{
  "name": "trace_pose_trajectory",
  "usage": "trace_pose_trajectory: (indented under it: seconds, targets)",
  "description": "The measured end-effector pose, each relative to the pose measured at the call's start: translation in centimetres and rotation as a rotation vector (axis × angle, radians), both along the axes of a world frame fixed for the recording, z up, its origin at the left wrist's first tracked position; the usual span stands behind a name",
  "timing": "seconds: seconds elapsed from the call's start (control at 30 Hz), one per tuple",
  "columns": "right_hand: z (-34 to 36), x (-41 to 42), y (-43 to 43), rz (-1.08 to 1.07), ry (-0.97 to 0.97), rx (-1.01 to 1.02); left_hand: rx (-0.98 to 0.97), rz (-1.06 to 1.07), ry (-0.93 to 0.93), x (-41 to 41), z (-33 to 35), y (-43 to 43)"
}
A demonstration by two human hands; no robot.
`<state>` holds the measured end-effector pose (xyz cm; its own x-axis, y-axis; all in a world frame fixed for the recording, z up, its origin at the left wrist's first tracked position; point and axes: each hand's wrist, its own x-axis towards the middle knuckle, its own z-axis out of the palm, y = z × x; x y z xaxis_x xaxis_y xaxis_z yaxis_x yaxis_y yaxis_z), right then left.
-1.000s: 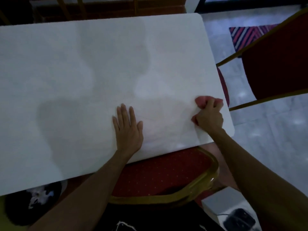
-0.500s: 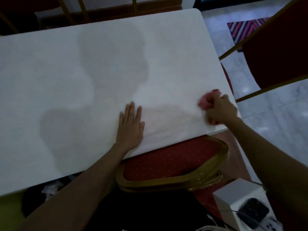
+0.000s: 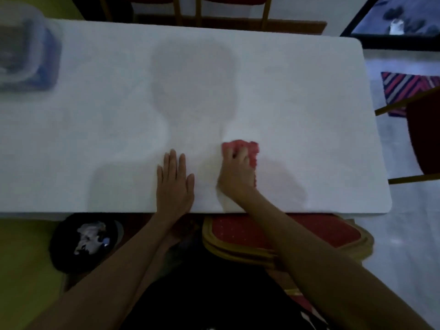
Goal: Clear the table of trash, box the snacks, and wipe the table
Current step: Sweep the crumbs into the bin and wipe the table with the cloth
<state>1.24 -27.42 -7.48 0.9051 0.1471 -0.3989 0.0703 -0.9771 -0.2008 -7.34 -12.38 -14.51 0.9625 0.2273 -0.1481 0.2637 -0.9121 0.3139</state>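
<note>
**Wiping the counter with a bunched pink cloth**

The right hand (image 3: 234, 173) is gripping a crumpled pink cloth (image 3: 252, 152), with its fingers curled over the wad. It is pressing the cloth onto the white counter (image 3: 297, 91) near the front edge, a little right of the middle. The left hand (image 3: 175, 184) is lying palm-down just beside it with fingers straight, holding nothing and apparently bracing. The two hands are sitting near each other but not touching.

The cloth is looking soft, light and limp, so it is likely to fold and bunch rather than keep a shape. Taking it from above as a wad, with the palm over the middle, is probably the surest hold. The loose edge showing past the fingers on the far and right side could drag or flip under.

A blurred lidded container (image 3: 22, 48) is sitting at the counter's far left corner, and a dark bin (image 3: 71, 258) holding crumpled waste is standing on the floor below the front edge. Judging by that, the task is looking to be in its wiping stage. Whether the grey patches on the counter are damp or shadow, I cannot tell.
</note>
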Motion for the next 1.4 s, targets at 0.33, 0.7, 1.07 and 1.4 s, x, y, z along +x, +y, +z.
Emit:
trace_pose_trajectory:
  seconds: [0.33, 0.7, 1.07, 1.4]
  targets:
    - [-5.2, 4.4, 7.0, 0.468, -0.32, 0.182, 0.008, 0.354, -0.053, -7.7, 0.1, 10.6]
    - [-5.2, -5.2, 16.9, 0.793, -0.173, 0.331, -0.035, 0.732, -0.245, -5.7, -0.7, 15.4]
    - [-6.0, 17.5, 17.0, 0.615, -0.435, 0.128, 0.21, 0.801, -0.322, -3.5, -2.6, 16.7]
    - [-5.9, -5.7, 20.2, 0.99, -0.213, 0.463, 0.118, 0.822, -0.287, -3.5, -1.3, 16.9]
